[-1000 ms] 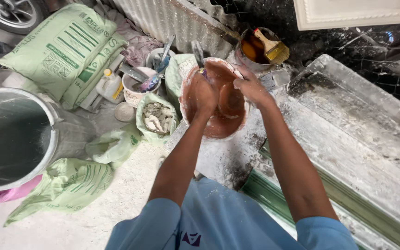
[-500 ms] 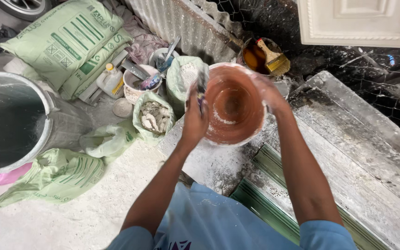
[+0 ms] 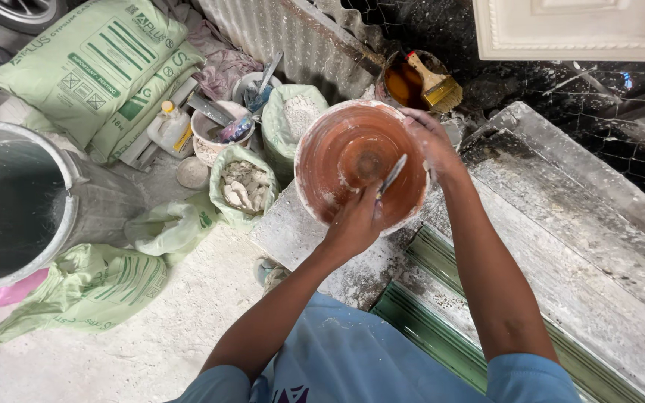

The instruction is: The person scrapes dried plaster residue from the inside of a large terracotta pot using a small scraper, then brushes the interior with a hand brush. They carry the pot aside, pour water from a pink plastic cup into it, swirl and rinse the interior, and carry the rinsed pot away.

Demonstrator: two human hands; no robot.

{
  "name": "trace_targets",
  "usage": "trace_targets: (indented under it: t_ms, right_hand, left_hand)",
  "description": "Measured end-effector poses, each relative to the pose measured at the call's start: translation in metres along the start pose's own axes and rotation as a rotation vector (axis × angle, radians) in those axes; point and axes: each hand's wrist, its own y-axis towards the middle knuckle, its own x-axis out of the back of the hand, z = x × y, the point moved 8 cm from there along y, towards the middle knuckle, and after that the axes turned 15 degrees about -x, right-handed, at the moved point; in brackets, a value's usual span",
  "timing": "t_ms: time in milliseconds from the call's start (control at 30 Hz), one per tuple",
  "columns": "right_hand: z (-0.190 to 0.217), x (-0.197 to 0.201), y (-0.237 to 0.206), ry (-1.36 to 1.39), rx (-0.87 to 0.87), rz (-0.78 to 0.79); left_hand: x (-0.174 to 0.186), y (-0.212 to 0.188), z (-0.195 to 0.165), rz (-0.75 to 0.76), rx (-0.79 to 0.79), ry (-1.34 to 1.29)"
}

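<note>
Gripping a thin scraping blade (image 3: pixel 393 176), the left hand (image 3: pixel 352 224) works inside the plaster-crusted orange bowl (image 3: pixel 337 142), which the right hand (image 3: pixel 431 142) clasps by its rim, tilted over the dusty slab (image 3: pixel 300 231). Hard scraping could wrench the bowl loose.

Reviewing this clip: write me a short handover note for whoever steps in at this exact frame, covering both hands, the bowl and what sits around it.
Left hand: gripping a thin metal scraper, blade inside the orange mixing bowl.
Right hand: holding the bowl's far rim, tilting its opening toward the camera.
Bowl: above the plaster-dusted slab, mostly scraped, white residue on the lower wall and rim.
Nearby: open bag of white powder, bag of plaster lumps, big water drum, tin with brush.
Done: most of the inside is bare. Left: the remaining white streaks.
</note>
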Motion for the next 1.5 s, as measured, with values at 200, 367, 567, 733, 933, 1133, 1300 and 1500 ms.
trace_targets:
  t_ms: [200,367,567,733,933,1133,1300,1500]
  right_hand:
    - [0.007,0.021,-0.043,-0.255,-0.249,-0.059]
    - [-0.048,0.019,-0.079,0.051,-0.315,0.010]
    - [-0.119,0.024,-0.102,0.469,-0.189,-0.003]
    - [-0.136,0.046,-0.120,0.544,-0.203,-0.064]
    - [-0.116,0.087,-0.136,0.607,-0.138,0.049]
    - [-0.129,0.024,-0.116,0.565,-0.269,0.247]
    - [-0.135,-0.074,-0.100,-0.051,-0.497,0.391]
    - [-0.101,-0.126,-0.094,-0.588,-0.486,0.406]
  left_hand:
    - [0.043,0.001,0.027,-0.225,0.081,0.015]
    - [0.097,-0.024,0.107,-0.500,0.399,-0.052]
    - [0.093,-0.025,0.183,-0.519,0.219,0.330]
    - [0.002,0.017,0.210,-0.454,0.164,-0.864]
    - [-0.022,0.043,0.174,-0.373,0.006,-0.932]
    - [-0.008,-0.052,0.184,-0.437,0.350,-1.254]
    - [0.046,-0.144,0.222,-0.667,0.385,-1.454]
    - [0.120,-0.201,0.233,-0.707,0.253,-0.675]
